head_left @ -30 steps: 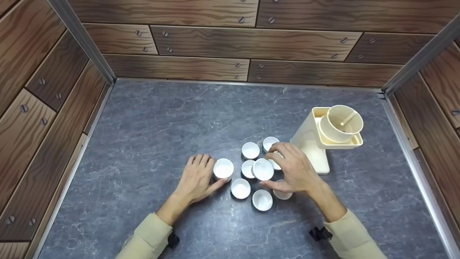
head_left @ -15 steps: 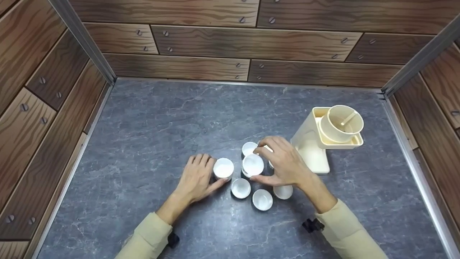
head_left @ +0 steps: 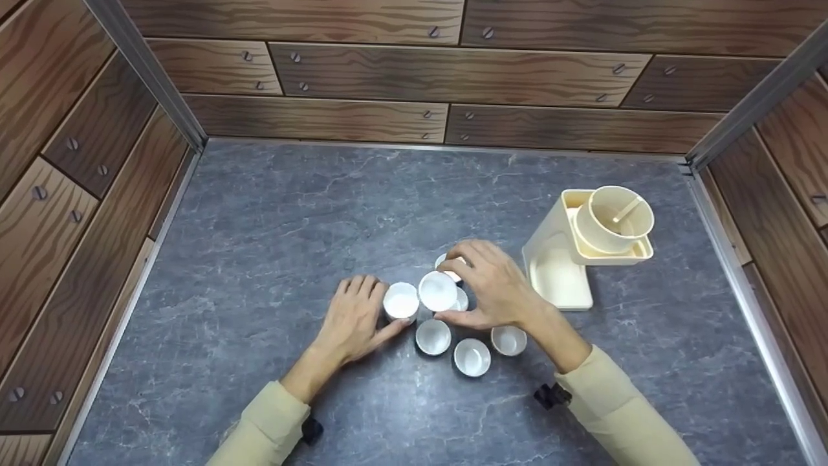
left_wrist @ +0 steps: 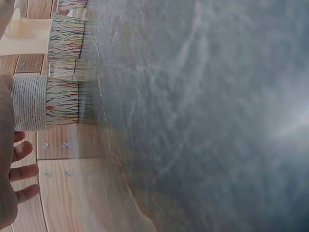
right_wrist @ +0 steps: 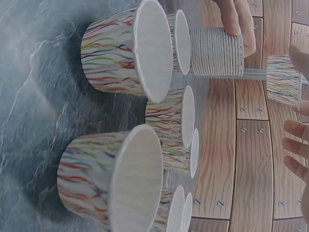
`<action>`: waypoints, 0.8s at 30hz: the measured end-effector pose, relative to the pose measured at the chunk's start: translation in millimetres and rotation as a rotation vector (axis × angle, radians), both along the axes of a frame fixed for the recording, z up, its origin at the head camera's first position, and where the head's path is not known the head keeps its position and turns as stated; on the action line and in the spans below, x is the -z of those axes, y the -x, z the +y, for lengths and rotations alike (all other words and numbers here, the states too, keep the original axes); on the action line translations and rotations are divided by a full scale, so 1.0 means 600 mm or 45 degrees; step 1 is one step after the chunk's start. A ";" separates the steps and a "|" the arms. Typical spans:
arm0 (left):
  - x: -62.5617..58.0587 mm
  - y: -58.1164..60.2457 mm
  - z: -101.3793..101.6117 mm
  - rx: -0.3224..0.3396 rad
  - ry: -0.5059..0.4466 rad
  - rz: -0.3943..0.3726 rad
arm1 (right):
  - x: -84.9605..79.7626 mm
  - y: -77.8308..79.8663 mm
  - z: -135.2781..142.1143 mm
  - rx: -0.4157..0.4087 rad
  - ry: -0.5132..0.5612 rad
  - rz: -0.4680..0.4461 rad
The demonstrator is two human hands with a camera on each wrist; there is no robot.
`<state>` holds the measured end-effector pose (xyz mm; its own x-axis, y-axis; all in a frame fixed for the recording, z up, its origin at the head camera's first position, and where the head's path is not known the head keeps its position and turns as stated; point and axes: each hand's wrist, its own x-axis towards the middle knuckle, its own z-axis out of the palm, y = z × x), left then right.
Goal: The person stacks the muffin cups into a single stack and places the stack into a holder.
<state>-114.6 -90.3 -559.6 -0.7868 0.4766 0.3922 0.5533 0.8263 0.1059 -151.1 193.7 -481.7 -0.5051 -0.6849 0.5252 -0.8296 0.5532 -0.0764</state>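
My left hand (head_left: 354,317) holds a stack of nested paper cups (head_left: 401,300) upright on the table, with the thumb at its near side. In the left wrist view, the ribbed rims of the stack (left_wrist: 30,103) show above a patterned cup wall. Just right of the stack, my right hand (head_left: 488,281) pinches one paper cup (head_left: 438,291) between thumb and fingers. The right wrist view shows this cup (right_wrist: 283,80), with coloured wavy streaks, raised higher than the stack. Several single cups (head_left: 433,337) stand upright nearby, some partly hidden beneath the right hand.
A cream-coloured stand (head_left: 557,285) with a round container (head_left: 614,220) on top, a stick inside it, stands to the right. Wood-patterned walls (head_left: 446,74) enclose the grey marbled table (head_left: 310,200) on the back and sides.
The right hand has moved left with its cup, from above the loose cups to beside the stack. The left hand and the stack have stayed in place.
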 end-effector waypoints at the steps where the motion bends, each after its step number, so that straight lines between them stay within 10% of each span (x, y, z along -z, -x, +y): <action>1: 0.000 0.000 0.000 0.000 -0.001 0.001 | 0.000 0.000 -0.002 -0.001 0.001 -0.001; 24: 0.000 0.007 -0.005 0.039 -0.025 -0.030 | 0.024 0.005 -0.036 -0.026 0.016 -0.032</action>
